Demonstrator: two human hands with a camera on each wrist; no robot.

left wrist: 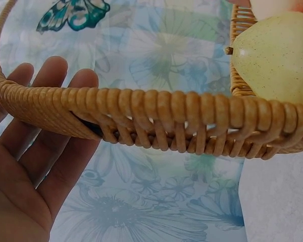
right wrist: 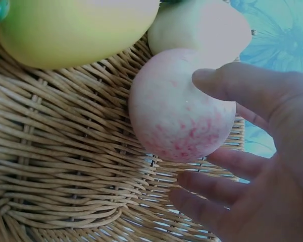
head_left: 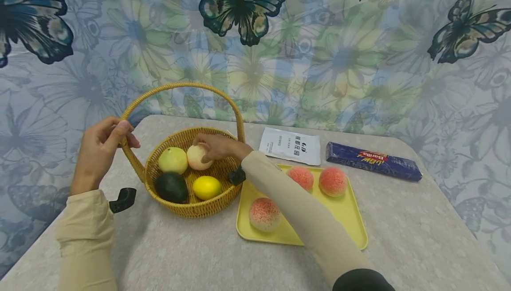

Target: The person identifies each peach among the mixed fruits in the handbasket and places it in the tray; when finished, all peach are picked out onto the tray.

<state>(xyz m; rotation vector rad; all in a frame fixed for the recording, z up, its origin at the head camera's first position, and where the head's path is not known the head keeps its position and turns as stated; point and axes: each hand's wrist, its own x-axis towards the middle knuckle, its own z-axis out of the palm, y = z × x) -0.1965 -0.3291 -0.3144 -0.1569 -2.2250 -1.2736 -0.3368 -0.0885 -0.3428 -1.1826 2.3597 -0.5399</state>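
My left hand (head_left: 101, 147) holds the handle (head_left: 179, 85) of a wicker basket (head_left: 191, 209) at its left side; in the left wrist view its fingers (left wrist: 55, 151) pass behind the woven handle. Inside the basket, my right hand (head_left: 219, 147) grips a pale peach (head_left: 197, 155) with pink speckles. The right wrist view shows the thumb on top of this peach (right wrist: 177, 111) and the lower fingers spread beneath it. Beside the peach lie a pale green pear (head_left: 173, 160), a dark green avocado (head_left: 171, 187) and a yellow lemon (head_left: 206, 187).
A yellow tray (head_left: 339, 220) right of the basket holds a front peach (head_left: 265, 214), a back peach (head_left: 300, 177) and a right peach (head_left: 332, 181). My right forearm crosses it. Behind lie a white packet (head_left: 290, 145) and a blue Barilla pasta package (head_left: 373, 161).
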